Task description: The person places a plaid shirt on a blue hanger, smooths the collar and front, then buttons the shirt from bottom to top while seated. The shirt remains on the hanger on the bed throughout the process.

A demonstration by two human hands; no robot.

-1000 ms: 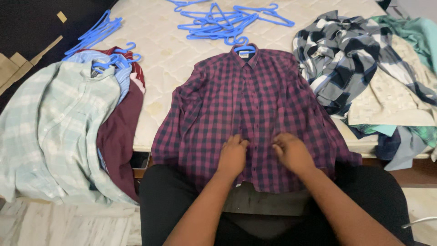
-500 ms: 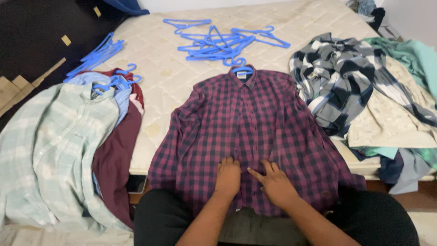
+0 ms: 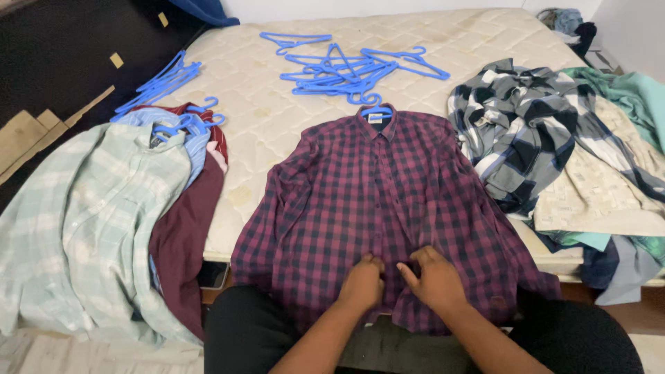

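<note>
Maroon plaid shirt point(image 3: 377, 201) flat on mattress point(image 3: 277, 118), centre frame, hem at 6 o'clock; left hand point(image 3: 361, 284) and right hand point(image 3: 435, 279) side by side, fingers curled pinching placket near hem; blue hangers point(image 3: 346, 66) at 12; shirt stack point(image 3: 104, 215) at 9; clothes heap point(image 3: 568, 145) at 3

Both hands, the left hand point(image 3: 361, 282) and right hand point(image 3: 434, 278), pinch the hem of the maroon checked shirt point(image 3: 374, 201), nearly touching each other. Beyond the grip, bare mattress point(image 3: 256, 104) runs open up to the loose blue hangers point(image 3: 350, 68). Left of the grip, stacked shirts point(image 3: 111, 208) block the way; right of it, a heap of clothes point(image 3: 568, 145) crowds close.
</note>
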